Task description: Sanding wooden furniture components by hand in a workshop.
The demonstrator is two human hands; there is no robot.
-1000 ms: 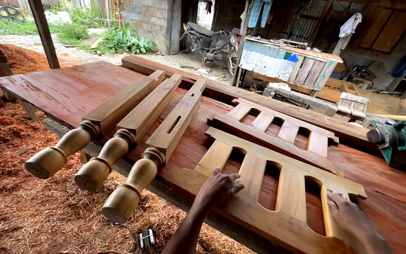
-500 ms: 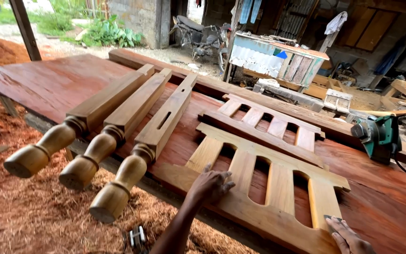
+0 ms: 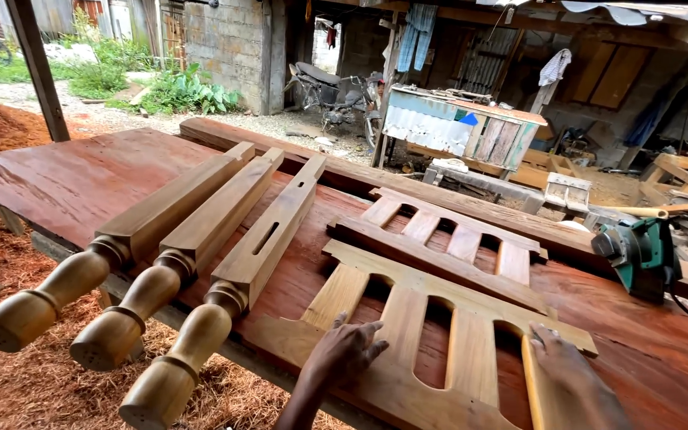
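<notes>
Both hands lie flat and open on the slatted wooden panel [image 3: 439, 350], lower centre: left hand [image 3: 348, 350], right hand [image 3: 563, 370]. Step looks like steadying it; shifting it likely needs an edge grip.

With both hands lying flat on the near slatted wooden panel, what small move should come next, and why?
Probably a short slide of the near slatted panel inward on the reddish slab. Both the left hand and the right hand press flat on it without gripping, and its near rail lies close to the slab's edge, so pushing seems easier than lifting.
</notes>
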